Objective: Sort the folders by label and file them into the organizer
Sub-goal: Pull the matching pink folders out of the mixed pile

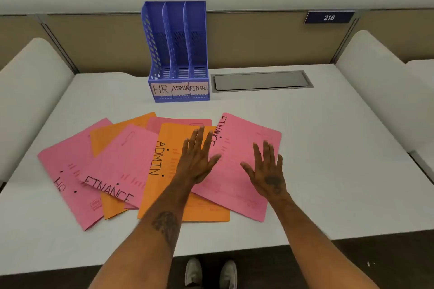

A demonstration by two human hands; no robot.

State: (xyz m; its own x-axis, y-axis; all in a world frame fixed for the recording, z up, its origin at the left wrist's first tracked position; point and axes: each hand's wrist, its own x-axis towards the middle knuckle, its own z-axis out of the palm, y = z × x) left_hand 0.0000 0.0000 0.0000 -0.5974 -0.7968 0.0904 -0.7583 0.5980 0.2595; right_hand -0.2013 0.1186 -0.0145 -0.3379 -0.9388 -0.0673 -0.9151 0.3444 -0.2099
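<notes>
Folders (122,159) on desk (328,148): four pink, two-plus orange. Organizer (178,54): three slots. Left hand (196,159), right hand (267,171) flat, grip empty.

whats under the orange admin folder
A pink folder pokes out past its top edge, and the pink FINANCE folder seems tucked under its left side. Their covered parts, and anything else beneath, cannot be seen.

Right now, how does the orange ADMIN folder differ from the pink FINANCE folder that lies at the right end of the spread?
The ADMIN folder is orange; the FINANCE folder is pink. The FINANCE folder overlaps the ADMIN folder's right side, so it lies on top. The right hand is spread over the FINANCE folder alone; the left hand is over where both meet. Both lie flat on the table.
</notes>
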